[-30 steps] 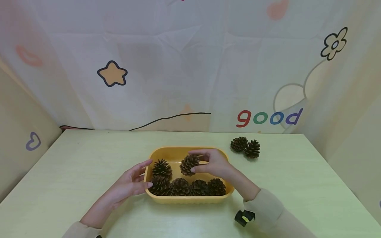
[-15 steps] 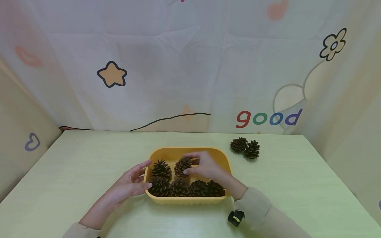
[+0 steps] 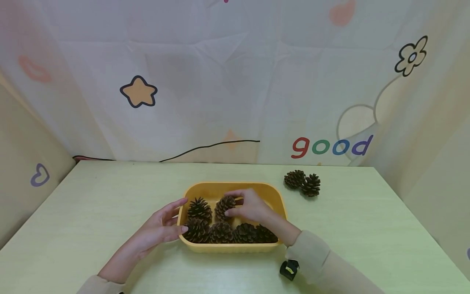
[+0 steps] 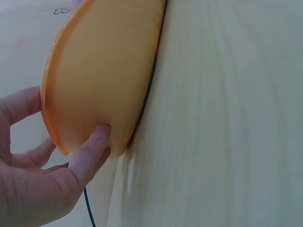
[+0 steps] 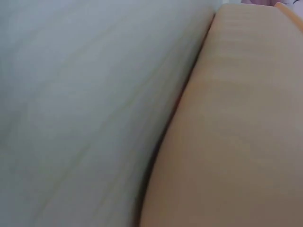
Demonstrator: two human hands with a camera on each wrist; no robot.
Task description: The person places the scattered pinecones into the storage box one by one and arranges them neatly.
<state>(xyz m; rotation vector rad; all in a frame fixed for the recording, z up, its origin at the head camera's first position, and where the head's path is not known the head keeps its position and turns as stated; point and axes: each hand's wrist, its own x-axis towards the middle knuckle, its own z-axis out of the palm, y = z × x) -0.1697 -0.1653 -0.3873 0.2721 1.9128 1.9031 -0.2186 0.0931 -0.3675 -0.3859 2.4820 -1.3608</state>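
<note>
A yellow plastic basin (image 3: pixel 235 248) stands on the table, with several brown pine cones inside. My right hand (image 3: pixel 249 206) reaches in over its right side and pinches a pine cone (image 3: pixel 223 206) between thumb and fingers, low in the basin; whether it touches the floor I cannot tell. Beside it on the left sits another pine cone (image 3: pixel 199 210), and more pine cones (image 3: pixel 221 232) line the front wall. My left hand (image 3: pixel 165 222) holds the basin's left end, thumb and fingers at the rim and outer wall (image 4: pixel 104 71). In the right wrist view only the outer wall (image 5: pixel 236 118) and table show.
Two pine cones (image 3: pixel 295 179) lie touching on the table (image 3: pixel 360 212) behind and right of the basin. A printed curtain (image 3: pixel 235 102) hangs along the table's back edge. Below the right sleeve is a small black device (image 3: pixel 289 269).
My right hand has moved left and slightly down inside the basin with its pine cone, closer to the back-left cone. The left hand has stayed at the rim.
</note>
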